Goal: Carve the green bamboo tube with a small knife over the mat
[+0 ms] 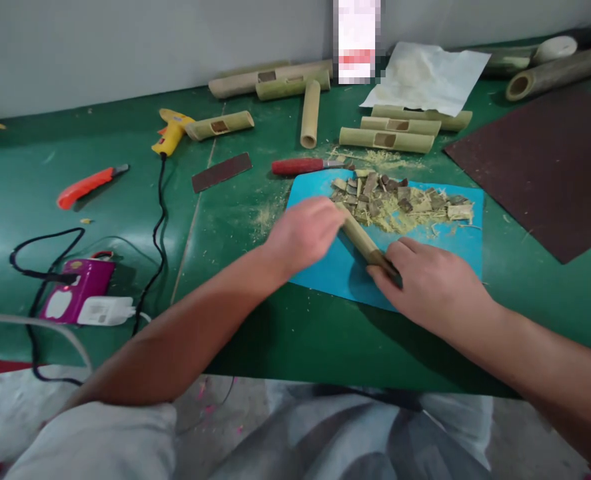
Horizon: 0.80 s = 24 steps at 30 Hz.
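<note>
A bamboo tube point(359, 235) slants over a blue sheet point(325, 280). My left hand point(308, 230) is closed at its upper left end. Wrapped round the lower right end is my right hand point(428, 277), with a dark piece point(391, 268) showing between its fingers and thumb; what that piece is cannot be made out. Bamboo chips and sawdust point(400, 203) lie on the sheet just beyond both hands. A red-handled tool point(298, 167) rests past the sheet's far left corner.
Cut bamboo tubes point(386, 140) lie at the back of the green table point(255, 320). To the left are a yellow glue gun point(170, 133), an orange cutter point(86, 188) and a purple power strip point(92, 283). Dark sandpaper point(550, 167) covers the right side.
</note>
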Available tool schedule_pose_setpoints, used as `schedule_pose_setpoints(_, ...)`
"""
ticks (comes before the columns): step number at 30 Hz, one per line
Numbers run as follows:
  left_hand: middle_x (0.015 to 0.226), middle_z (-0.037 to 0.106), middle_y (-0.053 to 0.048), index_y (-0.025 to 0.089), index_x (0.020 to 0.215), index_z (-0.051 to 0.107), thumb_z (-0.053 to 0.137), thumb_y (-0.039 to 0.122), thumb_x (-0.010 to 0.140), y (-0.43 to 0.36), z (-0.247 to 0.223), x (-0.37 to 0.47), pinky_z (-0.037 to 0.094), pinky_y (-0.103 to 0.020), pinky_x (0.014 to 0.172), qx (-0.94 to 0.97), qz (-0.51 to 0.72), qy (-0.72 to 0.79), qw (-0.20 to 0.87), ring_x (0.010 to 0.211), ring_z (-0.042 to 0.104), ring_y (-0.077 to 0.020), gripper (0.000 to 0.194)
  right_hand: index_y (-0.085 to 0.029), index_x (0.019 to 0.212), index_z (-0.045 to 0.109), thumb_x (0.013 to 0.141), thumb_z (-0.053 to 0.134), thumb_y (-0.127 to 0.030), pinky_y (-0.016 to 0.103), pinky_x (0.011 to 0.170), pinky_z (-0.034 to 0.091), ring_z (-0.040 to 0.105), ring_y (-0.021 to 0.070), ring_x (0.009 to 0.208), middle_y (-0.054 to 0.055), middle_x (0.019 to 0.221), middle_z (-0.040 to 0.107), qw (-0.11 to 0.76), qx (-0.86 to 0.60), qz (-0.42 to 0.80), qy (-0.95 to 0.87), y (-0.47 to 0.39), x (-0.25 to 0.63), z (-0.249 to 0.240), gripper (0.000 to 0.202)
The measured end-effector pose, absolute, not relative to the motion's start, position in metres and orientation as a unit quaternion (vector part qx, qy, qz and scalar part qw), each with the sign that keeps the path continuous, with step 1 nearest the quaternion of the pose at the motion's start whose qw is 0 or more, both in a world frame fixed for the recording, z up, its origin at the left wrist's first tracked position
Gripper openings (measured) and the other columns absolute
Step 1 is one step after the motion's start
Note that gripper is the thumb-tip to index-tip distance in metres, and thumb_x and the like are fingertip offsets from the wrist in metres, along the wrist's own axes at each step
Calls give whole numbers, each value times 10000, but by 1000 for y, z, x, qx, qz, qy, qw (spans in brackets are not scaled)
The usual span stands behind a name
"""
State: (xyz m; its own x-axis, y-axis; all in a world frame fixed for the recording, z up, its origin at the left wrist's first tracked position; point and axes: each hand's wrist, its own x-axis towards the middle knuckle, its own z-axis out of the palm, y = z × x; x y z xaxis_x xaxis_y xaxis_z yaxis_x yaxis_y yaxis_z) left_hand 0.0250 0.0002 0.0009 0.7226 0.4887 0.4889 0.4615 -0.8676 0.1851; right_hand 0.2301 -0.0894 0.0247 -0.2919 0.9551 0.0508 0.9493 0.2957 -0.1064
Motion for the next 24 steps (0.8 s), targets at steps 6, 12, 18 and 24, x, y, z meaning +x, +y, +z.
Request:
schedule_pose_setpoints(6,892,702,-90,128,1042,686,404,210,1041,0,-1,25,542,-298,724,935,256,244,26,823,654,-183,294,-167,767,607,923,513,-341,305,519,176,446,145,554,47,705,583,46,-589,30,-807,-90,230,26,251)
schedule_pose_setpoints(12,866,700,-91,122,1007,696,421,205,1034,-6,0,28,552,-313,729,937,243,248,36,815,660,-191,288,-161,775,613,929,509,-342,307,522,180,456,150,565,57,713,594,38,-591,39,-805,-90,229,27,259)
schedule_pose_setpoints(18,963,750,-79,152,1006,701,519,223,1011,7,-3,21,568,-280,808,894,314,317,40,903,704,-171,196,-170,750,591,928,506,-343,297,512,186,442,138,550,39,690,576,58,-591,33,-804,-90,230,27,262)
schedule_pose_setpoints(24,935,752,-52,161,941,703,577,214,978,9,-3,21,567,-268,801,866,338,360,79,887,709,-160,142,-167,766,592,930,512,-364,296,514,174,434,139,549,39,709,580,41,-600,41,-798,-90,230,27,269)
